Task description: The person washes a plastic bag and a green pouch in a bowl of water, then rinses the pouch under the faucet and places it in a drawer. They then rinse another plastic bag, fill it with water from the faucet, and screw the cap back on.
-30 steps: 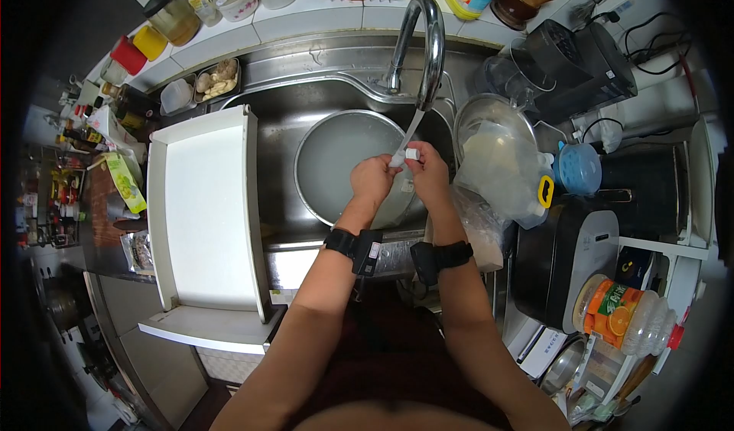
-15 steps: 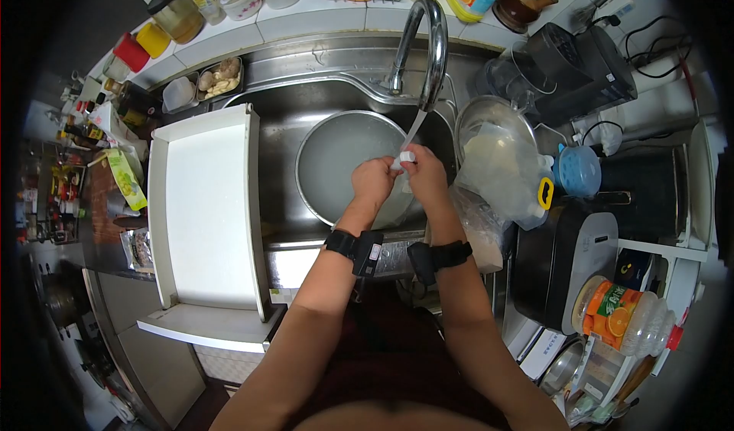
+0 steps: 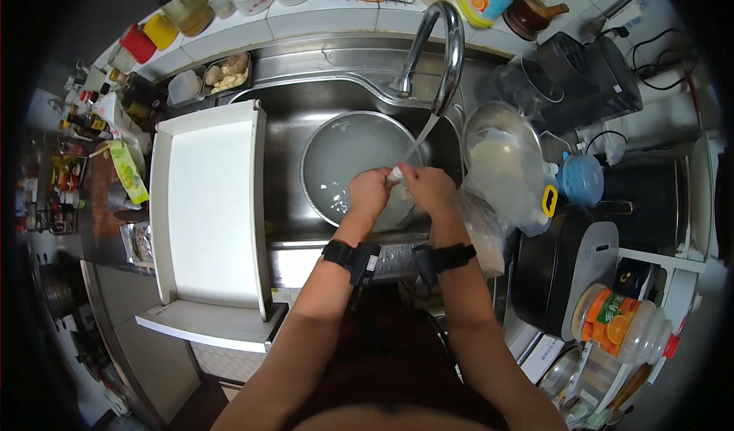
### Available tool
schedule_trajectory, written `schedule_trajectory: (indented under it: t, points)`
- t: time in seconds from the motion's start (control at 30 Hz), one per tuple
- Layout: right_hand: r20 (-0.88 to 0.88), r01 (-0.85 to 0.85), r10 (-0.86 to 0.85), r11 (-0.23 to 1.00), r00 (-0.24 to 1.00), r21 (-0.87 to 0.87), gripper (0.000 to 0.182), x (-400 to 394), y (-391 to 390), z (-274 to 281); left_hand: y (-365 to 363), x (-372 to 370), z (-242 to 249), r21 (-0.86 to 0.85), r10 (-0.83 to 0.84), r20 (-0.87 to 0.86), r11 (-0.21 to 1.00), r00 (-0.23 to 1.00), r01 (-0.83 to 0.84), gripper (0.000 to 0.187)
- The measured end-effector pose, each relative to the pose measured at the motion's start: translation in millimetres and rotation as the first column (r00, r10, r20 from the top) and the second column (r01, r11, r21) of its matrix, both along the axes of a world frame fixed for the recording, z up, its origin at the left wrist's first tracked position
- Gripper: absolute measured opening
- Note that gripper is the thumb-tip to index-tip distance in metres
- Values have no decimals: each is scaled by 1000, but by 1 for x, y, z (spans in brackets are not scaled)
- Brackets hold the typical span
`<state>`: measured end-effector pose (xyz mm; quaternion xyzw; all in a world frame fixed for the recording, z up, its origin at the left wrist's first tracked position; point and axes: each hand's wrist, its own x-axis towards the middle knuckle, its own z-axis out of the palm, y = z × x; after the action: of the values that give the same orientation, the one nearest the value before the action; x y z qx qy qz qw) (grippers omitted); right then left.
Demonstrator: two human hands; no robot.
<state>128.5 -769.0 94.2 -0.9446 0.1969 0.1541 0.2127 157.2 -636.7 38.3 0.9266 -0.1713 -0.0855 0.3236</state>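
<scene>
My left hand (image 3: 370, 191) and my right hand (image 3: 430, 189) meet over a round metal basin (image 3: 303, 167) of cloudy water in the sink. Between their fingers is a small white object (image 3: 395, 173), mostly covered, so its kind does not show. Both hands are closed around it from opposite sides. Running water (image 3: 425, 131) falls from the curved faucet (image 3: 451, 48) just beside the right hand's fingers. Bright white patches, perhaps glare or foam, show on the water left of my left hand.
A white drawer-like tray (image 3: 210, 201) lies left of the sink (image 3: 283, 117). To the right are a metal bowl (image 3: 501, 110) with plastic bags, a blue container (image 3: 581, 178) and a black appliance (image 3: 562, 278). Jars and bottles line the back ledge.
My right hand has turned and moved slightly lower, and the white object is more covered by the fingers. Bright patches have appeared on the basin's water. The whole view has shifted a little.
</scene>
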Motion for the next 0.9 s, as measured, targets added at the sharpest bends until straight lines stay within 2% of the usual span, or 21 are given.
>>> schedule_trajectory:
  t: [0.1,0.2,0.27,0.3,0.4,0.43,0.57,0.67,0.8,0.9]
  points:
    - [286,190,-263,947,921,260,43,5,-15,-21,0,5,1,3,22,-76,1000,997,-21,22]
    - [442,141,-270,943,856,303,45,25,-30,-39,1,12,-1,-31,39,-118,999,992,-43,24]
    - [487,94,-356,870,798,484,46,48,-45,-79,2,17,-2,-12,43,-127,999,991,-45,24]
    - [500,60,-402,821,768,567,47,58,-42,-76,3,20,-2,0,47,-131,999,990,-48,25]
    - [522,-110,-275,799,807,591,50,80,-46,-50,2,22,-3,-24,56,-124,998,991,-60,24]
    - [548,-210,-224,758,806,617,51,89,-44,-42,0,23,-7,-53,54,-122,997,991,-61,23]
    - [481,-292,-43,745,876,599,61,120,-46,-24,-5,30,-11,-122,41,-142,991,989,-59,22]
    - [399,-272,-12,711,917,649,60,134,-51,-26,-7,35,-10,-128,33,-156,990,987,-53,22]
    - [411,-344,92,726,907,596,63,143,-53,-28,-9,36,-13,-106,35,-144,993,989,-51,22]
    - [402,-346,101,720,910,602,65,147,-52,-25,-11,37,-7,-62,50,-182,996,982,-63,22]
